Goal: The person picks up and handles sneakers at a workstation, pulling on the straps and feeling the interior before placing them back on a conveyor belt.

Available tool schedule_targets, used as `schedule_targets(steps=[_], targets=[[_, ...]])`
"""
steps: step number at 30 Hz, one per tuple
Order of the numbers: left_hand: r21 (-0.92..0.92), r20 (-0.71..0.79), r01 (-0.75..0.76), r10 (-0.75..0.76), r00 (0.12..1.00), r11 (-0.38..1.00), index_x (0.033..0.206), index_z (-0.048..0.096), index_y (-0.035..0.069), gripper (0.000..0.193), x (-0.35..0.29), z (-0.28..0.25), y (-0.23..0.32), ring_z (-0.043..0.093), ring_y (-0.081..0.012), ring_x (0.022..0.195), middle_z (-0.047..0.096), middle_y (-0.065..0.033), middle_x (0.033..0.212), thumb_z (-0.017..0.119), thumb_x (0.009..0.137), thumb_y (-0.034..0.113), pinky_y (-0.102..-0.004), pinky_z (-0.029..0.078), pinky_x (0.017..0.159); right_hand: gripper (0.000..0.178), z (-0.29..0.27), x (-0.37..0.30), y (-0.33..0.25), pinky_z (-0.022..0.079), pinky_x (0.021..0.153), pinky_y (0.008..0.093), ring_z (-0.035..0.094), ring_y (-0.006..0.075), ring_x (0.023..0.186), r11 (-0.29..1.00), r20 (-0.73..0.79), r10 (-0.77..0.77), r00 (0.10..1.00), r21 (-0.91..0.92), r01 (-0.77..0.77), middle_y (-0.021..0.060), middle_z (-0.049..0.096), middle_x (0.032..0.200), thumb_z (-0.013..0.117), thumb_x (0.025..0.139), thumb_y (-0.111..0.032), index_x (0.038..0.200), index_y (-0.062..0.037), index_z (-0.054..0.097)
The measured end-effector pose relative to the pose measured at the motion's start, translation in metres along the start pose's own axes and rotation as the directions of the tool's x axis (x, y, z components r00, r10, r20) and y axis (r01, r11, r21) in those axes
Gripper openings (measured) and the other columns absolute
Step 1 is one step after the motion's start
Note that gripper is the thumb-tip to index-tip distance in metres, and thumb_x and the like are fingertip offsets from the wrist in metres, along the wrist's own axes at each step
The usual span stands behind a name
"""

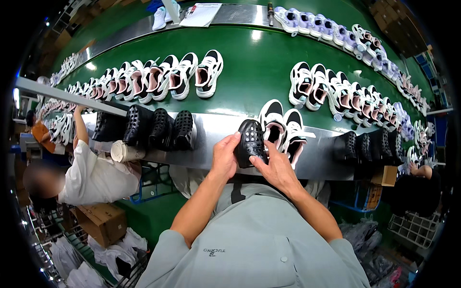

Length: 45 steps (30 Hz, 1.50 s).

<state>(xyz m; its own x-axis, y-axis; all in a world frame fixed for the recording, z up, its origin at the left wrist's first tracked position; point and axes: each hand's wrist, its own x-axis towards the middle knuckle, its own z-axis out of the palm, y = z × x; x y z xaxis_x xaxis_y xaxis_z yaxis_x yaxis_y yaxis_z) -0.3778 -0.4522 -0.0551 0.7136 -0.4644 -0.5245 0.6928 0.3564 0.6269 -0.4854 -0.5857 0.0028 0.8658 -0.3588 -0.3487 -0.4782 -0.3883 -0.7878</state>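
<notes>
Between both hands, just over the near edge of the metal bench (211,139), I hold a black perforated shoe form (252,137), rounded like a shoe and dotted with round holes. My left hand (224,156) grips its left side with the thumb up along the edge. From the right, my right hand (278,168) closes on it, thumb across its lower part. Right behind it stands a pair of white and black sneakers with pinkish linings, the left sneaker (272,115) partly covered by the form and my hand, the right sneaker (294,127) beside it.
Several similar black forms (184,129) stand on the bench at left, more forms (365,146) at right. Rows of sneakers (182,77) line the green conveyor belt (254,72). A co-worker in white (98,175) is at left, another in black (415,192) at right. A metal bar (67,95) crosses at left.
</notes>
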Motion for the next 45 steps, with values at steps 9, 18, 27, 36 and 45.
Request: schedule_targets(steps=[9, 18, 27, 36, 45], targets=[[0.791, -0.238, 0.070, 0.200, 0.950, 0.608, 0.105, 0.072, 0.001, 0.032, 0.099, -0.117, -0.043, 0.062, -0.0208, 0.071, 0.068, -0.0096, 0.084, 0.070, 0.094, 0.031, -0.0371, 0.052, 0.073, 0.074, -0.018, 0.005, 0.004, 0.052, 0.086, 0.0388, 0.069, 0.0310, 0.096, 0.999, 0.060, 0.014, 0.998, 0.050, -0.017, 0.0285, 0.068, 0.115, 0.075, 0.088, -0.033, 0.145, 0.0033, 0.047], [0.939, 0.341, -0.239, 0.592, 0.730, -0.246, 0.137, 0.052, 0.004, 0.069, 0.009, -0.076, -0.061, 0.047, -0.0444, 0.121, 0.050, -0.0257, 0.134, 0.080, 0.082, 0.035, -0.0543, 0.040, 0.104, 0.071, -0.025, -0.005, 0.041, 0.049, 0.088, 0.0286, 0.062, 0.0159, 0.099, 0.913, 0.101, 0.131, 0.986, 0.376, -0.160, 0.0135, 0.068, 0.115, 0.076, 0.088, -0.019, 0.149, 0.0010, 0.046], [0.787, 0.567, -0.532, 0.703, 0.428, -0.312, 0.122, 0.065, 0.004, 0.038, -0.036, -0.019, 0.026, 0.058, -0.0396, 0.115, 0.059, -0.0198, 0.130, 0.067, 0.084, -0.001, -0.0463, 0.049, 0.099, 0.063, -0.037, -0.006, 0.025, 0.048, 0.075, 0.0254, 0.057, 0.0109, 0.093, 0.793, 0.207, 0.071, 0.976, 0.582, -0.181, 0.0070, 0.064, 0.117, 0.071, 0.092, -0.017, 0.147, -0.0014, 0.046], [0.919, 0.291, 0.100, 0.827, 0.481, -0.382, 0.122, 0.064, 0.003, 0.040, -0.034, -0.107, 0.127, 0.054, -0.0393, 0.121, 0.058, -0.0210, 0.130, 0.070, 0.083, 0.008, -0.0473, 0.044, 0.103, 0.059, -0.038, -0.007, 0.025, 0.047, 0.076, 0.0257, 0.058, 0.0104, 0.093, 0.807, 0.239, 0.054, 0.970, 0.562, -0.184, 0.0052, 0.065, 0.113, 0.070, 0.092, -0.025, 0.141, 0.0032, 0.051], [0.342, 0.379, -0.194, 0.053, 0.924, 0.920, 0.161, 0.021, 0.010, 0.112, -0.015, 0.012, 0.053, 0.049, -0.0358, 0.135, 0.047, -0.0252, 0.146, 0.087, 0.077, 0.044, -0.0485, 0.039, 0.114, 0.058, -0.044, 0.005, 0.012, 0.046, 0.081, 0.0267, 0.053, 0.0096, 0.094, 0.894, 0.347, -0.219, 0.912, 0.445, 0.045, 0.0022, 0.059, 0.112, 0.060, 0.102, -0.033, 0.148, 0.0000, 0.047]])
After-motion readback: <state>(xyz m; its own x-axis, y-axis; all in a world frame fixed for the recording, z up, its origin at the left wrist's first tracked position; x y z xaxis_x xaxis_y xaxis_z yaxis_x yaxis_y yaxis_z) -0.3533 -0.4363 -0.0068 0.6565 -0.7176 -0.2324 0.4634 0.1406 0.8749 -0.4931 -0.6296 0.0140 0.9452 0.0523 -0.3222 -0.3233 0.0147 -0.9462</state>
